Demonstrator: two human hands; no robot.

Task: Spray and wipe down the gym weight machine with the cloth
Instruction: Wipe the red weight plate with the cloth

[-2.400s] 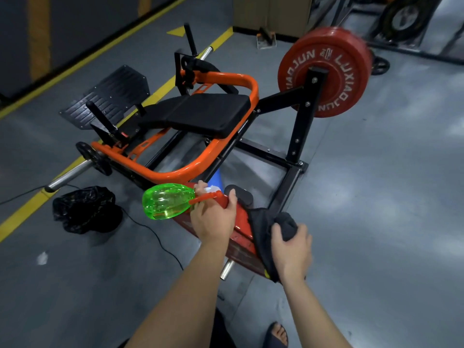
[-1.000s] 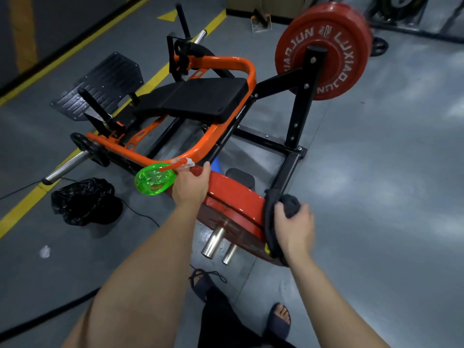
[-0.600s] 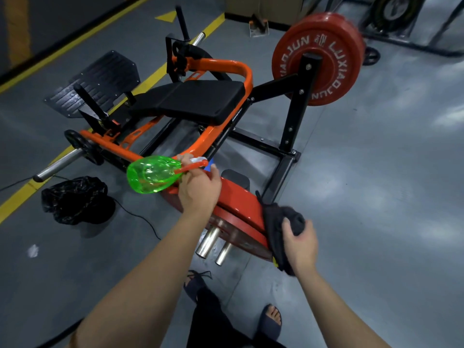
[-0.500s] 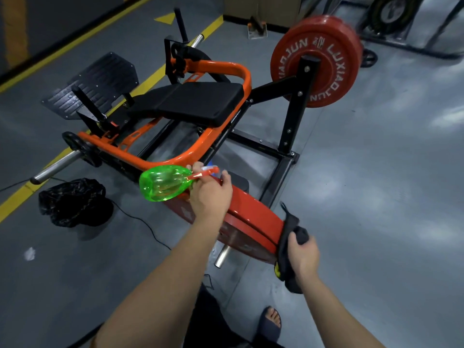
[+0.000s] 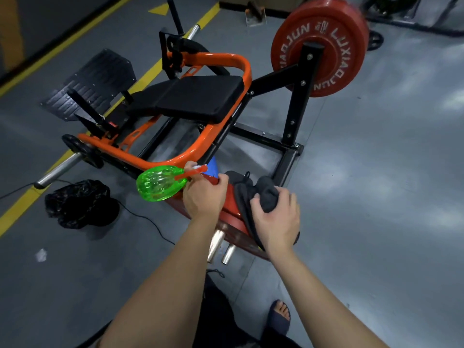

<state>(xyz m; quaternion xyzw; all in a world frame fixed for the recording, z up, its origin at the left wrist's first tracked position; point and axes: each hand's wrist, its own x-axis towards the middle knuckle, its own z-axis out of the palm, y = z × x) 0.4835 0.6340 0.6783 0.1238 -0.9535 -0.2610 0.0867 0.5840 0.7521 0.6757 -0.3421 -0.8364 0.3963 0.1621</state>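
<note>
Left hand [image 5: 204, 197] wrapped round the red trigger head of a green spray bottle [image 5: 160, 183], bottle body jutting toward 9 o'clock. Right hand [image 5: 276, 222] just beside it at 3 o'clock, fingers bunched on a dark cloth [image 5: 261, 192], holding it against the near red weight plate [image 5: 233, 237] of the weight machine [image 5: 298, 101]. Black seat pad [image 5: 195, 96] at 12 o'clock from the hands, inside the orange frame [image 5: 221, 131]; second red plate [image 5: 334, 41] at 1 o'clock. Black bag [image 5: 80, 203] on the grey floor [image 5: 376, 222] at 9 o'clock, beside a yellow line [image 5: 15, 214]. Sandalled foot [image 5: 280, 315] at 6 o'clock.
</note>
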